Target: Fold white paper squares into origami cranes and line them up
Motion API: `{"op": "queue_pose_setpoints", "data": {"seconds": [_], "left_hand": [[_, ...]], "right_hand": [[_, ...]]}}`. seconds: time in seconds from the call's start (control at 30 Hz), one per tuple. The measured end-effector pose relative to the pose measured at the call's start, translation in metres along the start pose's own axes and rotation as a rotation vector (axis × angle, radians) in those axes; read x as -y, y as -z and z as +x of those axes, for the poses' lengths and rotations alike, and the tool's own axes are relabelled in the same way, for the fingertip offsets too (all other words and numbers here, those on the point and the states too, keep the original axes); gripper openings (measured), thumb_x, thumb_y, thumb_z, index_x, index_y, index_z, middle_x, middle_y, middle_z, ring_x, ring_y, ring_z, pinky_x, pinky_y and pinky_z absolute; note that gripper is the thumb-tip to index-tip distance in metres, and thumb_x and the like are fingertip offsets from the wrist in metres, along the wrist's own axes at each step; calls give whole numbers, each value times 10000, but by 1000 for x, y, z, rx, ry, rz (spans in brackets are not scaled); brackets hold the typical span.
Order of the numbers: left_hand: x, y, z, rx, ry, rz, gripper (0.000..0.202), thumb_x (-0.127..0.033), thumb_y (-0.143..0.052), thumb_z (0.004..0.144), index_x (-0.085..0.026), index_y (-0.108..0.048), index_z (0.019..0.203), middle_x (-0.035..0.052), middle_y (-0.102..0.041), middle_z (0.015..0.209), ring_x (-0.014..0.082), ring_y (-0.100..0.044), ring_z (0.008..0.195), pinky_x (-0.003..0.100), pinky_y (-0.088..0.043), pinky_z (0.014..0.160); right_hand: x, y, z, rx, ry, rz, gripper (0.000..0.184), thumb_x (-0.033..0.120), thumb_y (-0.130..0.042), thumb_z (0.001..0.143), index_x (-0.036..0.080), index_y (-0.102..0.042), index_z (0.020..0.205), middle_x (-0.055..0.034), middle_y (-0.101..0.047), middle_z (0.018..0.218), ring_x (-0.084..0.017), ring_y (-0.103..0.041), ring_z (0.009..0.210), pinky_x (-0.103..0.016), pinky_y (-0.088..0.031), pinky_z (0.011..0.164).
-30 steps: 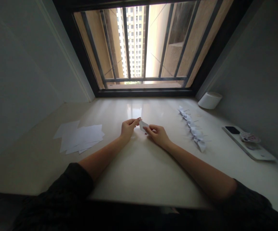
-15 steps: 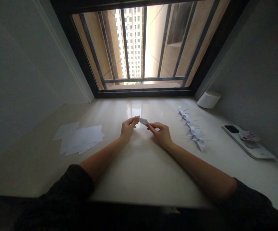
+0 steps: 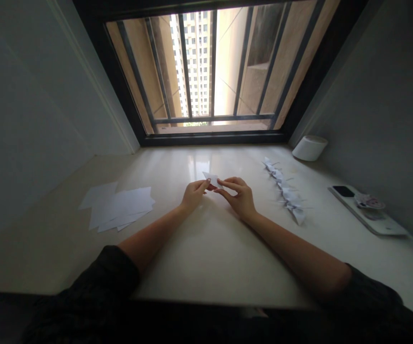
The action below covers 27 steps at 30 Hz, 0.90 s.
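A small folded piece of white paper point(image 3: 212, 179) is held just above the white surface, between my two hands. My left hand point(image 3: 194, 195) pinches its left side, thumb on top and fingers underneath. At its right edge, my right hand point(image 3: 239, 195) grips it between thumb and fingers. One pointed end sticks out to the upper left. To the right lies a row of folded paper figures point(image 3: 288, 193), several of them, with thin pointed tips. Loose white paper sheets point(image 3: 122, 206) lie overlapping on the left.
A phone point(image 3: 365, 210) with a round grip on its back lies at the right. Behind it, a white rounded object point(image 3: 310, 148) stands near the wall. A dark-framed window point(image 3: 213, 139) with bars closes off the back of the white ledge point(image 3: 206, 258).
The folded paper has been turned so a broader face shows, its point now toward the upper left. My left hand has moved slightly right and down, closer to the right hand.
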<state>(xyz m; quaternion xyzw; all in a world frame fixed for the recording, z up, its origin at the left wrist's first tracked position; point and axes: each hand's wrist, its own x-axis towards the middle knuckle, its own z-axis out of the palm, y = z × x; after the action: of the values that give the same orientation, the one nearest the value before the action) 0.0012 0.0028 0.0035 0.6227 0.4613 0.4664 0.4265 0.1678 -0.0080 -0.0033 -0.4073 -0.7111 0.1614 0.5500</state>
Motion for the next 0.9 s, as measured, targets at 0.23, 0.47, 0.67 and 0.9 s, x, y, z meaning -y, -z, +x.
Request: {"op": "queue_pose_setpoints", "data": {"seconds": [0.23, 0.47, 0.67, 0.9], "left_hand": [[2, 1, -1, -6, -26, 42, 395, -474, -498, 803, -141, -709, 792, 69, -697, 782, 177, -607, 759, 274, -438, 657], [0, 1, -1, 13, -12, 43, 396, -462, -473, 814, -141, -701, 848, 83, -706, 836, 190, -621, 806, 276, -443, 653], [-1, 1, -1, 24, 7, 11, 380, -458, -484, 812, -143, -693, 856, 84, -703, 837, 192, -617, 814, 274, -429, 647], [1, 3, 1, -28, -15, -85, 334, -445, -544, 783, -154, -677, 875, 55, -676, 806, 167, -601, 781, 248, -417, 628]], "right_hand": [[0, 2, 2, 26, -159, 101, 435, 428, -686, 702, 242, -634, 1092, -35, -683, 834, -173, -611, 714, -336, -478, 689], [-6, -1, 3, 28, -205, 134, 306, 410, -624, 754, 225, -678, 992, -45, -689, 840, -181, -611, 731, -333, -473, 687], [-13, -4, 4, 11, -245, 279, 318, 348, -595, 780, 225, -580, 1073, -20, -670, 782, -163, -613, 696, -312, -465, 666], [-12, -6, 3, 13, -221, 349, 243, 347, -610, 768, 231, -521, 962, 15, -618, 705, -147, -588, 662, -288, -448, 646]]}}
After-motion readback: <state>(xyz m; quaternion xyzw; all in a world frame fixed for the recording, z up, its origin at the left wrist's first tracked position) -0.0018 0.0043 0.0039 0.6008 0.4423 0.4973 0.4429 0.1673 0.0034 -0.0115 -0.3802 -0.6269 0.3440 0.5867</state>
